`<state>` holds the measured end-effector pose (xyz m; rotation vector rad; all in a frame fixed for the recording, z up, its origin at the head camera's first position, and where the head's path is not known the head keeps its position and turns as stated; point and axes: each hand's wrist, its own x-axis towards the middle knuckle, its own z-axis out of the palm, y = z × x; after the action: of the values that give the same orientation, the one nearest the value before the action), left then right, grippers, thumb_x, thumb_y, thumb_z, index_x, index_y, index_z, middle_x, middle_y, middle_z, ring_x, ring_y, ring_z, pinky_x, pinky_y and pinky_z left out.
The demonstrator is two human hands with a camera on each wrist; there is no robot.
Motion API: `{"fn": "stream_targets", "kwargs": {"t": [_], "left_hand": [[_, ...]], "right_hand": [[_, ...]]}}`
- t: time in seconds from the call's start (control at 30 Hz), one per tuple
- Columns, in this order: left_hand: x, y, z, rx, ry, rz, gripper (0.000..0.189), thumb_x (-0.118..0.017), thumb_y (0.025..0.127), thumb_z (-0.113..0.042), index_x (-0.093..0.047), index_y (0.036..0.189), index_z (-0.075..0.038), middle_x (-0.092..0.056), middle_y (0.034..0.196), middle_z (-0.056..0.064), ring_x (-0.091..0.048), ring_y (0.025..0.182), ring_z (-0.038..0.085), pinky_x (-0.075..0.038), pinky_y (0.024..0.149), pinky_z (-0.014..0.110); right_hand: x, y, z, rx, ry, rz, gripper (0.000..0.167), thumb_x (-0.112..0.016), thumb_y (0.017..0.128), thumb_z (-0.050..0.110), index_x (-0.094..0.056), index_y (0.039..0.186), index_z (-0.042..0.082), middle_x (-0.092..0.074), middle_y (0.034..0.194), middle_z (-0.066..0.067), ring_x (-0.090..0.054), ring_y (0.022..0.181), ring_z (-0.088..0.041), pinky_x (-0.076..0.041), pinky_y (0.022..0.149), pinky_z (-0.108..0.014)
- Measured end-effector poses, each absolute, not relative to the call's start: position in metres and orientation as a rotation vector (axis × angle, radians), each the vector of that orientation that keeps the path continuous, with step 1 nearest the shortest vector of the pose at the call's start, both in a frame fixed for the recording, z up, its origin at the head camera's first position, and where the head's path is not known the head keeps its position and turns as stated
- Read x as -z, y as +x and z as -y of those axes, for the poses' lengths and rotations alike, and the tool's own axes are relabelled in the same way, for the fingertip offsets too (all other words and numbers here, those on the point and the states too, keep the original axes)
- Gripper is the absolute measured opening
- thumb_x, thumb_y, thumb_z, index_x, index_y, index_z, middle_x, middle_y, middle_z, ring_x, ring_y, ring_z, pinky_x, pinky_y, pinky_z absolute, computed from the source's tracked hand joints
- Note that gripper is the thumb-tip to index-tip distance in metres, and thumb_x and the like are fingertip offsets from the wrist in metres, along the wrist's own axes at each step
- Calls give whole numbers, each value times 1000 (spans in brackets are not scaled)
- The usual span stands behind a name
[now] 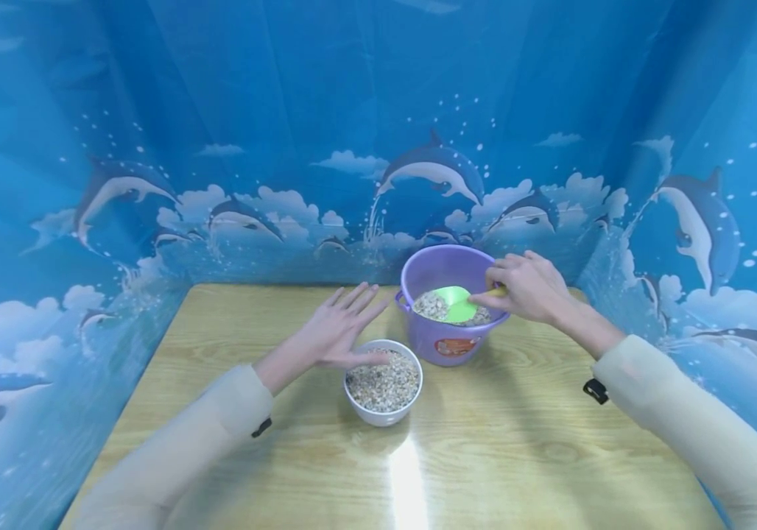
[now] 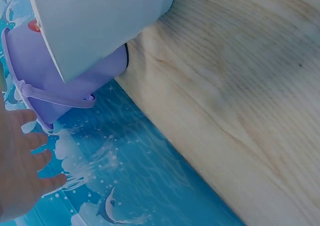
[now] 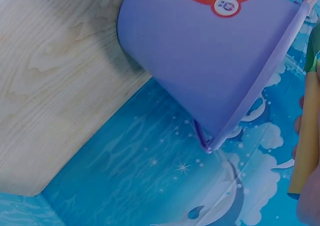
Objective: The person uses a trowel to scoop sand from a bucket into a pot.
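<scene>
My right hand [image 1: 526, 285] grips the yellow handle [image 3: 306, 136] of a small shovel with a green blade [image 1: 459, 306]. That blade is inside a purple bucket [image 1: 446, 340], among pale gravel [image 1: 430, 305]. Over the left rim of a white bowl [image 1: 382, 418] hovers my left hand [image 1: 335, 330], fingers straight and spread, holding nothing. Small mixed gravel [image 1: 385, 383] fills the bowl almost to its rim. In the left wrist view the bowl's wall [image 2: 100, 26] partly hides the bucket [image 2: 65, 81], and the left fingers show at the edge.
Bowl and bucket stand on a wood-grain table [image 1: 511, 456], the bucket near its far edge, behind and right of the bowl. A blue dolphin-print curtain [image 1: 325, 96] encloses the back and both sides. The bucket's purple handle [image 2: 60, 97] hangs down outside it.
</scene>
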<state>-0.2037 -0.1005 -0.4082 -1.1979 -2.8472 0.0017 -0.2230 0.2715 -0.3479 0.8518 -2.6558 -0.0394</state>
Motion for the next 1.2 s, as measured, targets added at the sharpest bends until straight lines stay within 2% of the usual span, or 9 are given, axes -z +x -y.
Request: {"fn": "stream_targets", "kwargs": {"t": [0.23, 0.33, 0.6, 0.67, 0.77, 0.83, 0.9, 1.0, 1.2], "left_hand": [[414, -191, 113, 8, -1216, 2819, 117, -16, 87, -98, -21, 169, -14, -13, 176, 17, -17, 165, 38, -20, 134, 61], [417, -186, 116, -2, -1218, 2824, 116, -22, 88, -97, -20, 169, -14, -13, 176, 17, -18, 165, 38, -21, 133, 62], [430, -175, 120, 4, -1221, 2822, 111, -56, 88, -83, -26, 168, -13, -15, 175, 19, -20, 164, 41, -25, 131, 65], [434, -174, 121, 10, -1232, 2809, 111, -56, 88, -84, -28, 168, -12, -18, 175, 20, -22, 163, 42, -27, 130, 65], [439, -172, 124, 26, -1248, 2799, 115, -38, 88, -94, -30, 167, -12, -19, 174, 21, -25, 162, 43, -28, 130, 65], [442, -171, 124, 33, -1254, 2797, 116, -36, 87, -96, -30, 167, -12, -20, 174, 22, -26, 162, 43, -29, 130, 64], [444, -169, 124, 37, -1252, 2801, 117, -39, 86, -96, -30, 167, -12, -20, 174, 22, -27, 161, 43, -29, 130, 64], [446, -167, 124, 20, -1241, 2804, 117, -58, 82, -88, -30, 167, -12, -21, 174, 22, -28, 161, 43, -30, 129, 65], [449, -165, 125, -2, -1229, 2826, 126, -61, 76, -92, -28, 168, -12, -20, 175, 20, -26, 162, 41, -31, 129, 64]], "right_hand": [[350, -215, -266, 54, 888, 2620, 45, -82, 82, 62, -64, 70, 23, -56, 65, 11, -43, 63, -9, -30, 63, -25], [352, -212, -263, 51, 915, 2583, 45, -82, 82, 62, -64, 70, 23, -56, 65, 11, -44, 63, -8, -30, 62, -24], [357, -201, -253, 38, 966, 2521, 46, -82, 80, 63, -60, 68, 24, -52, 65, 12, -39, 61, -6, -26, 61, -23], [357, -197, -249, 47, 962, 2533, 47, -82, 81, 63, -59, 67, 24, -51, 65, 12, -38, 61, -7, -25, 61, -23], [358, -192, -245, 65, 962, 2541, 46, -81, 82, 64, -61, 69, 24, -54, 67, 12, -40, 63, -7, -29, 61, -23], [360, -190, -243, 70, 971, 2540, 45, -82, 82, 63, -63, 70, 24, -56, 67, 11, -44, 64, -8, -35, 62, -25], [362, -188, -242, 76, 993, 2523, 43, -82, 82, 62, -65, 71, 24, -58, 68, 11, -49, 66, -9, -43, 65, -27], [365, -185, -238, 83, 1023, 2498, 43, -83, 82, 62, -67, 74, 23, -60, 70, 11, -54, 68, -11, -50, 69, -31], [367, -182, -232, 124, 1056, 2442, 44, -79, 82, 65, -71, 75, 22, -63, 70, 10, -54, 67, -12, -42, 64, -27]]}}
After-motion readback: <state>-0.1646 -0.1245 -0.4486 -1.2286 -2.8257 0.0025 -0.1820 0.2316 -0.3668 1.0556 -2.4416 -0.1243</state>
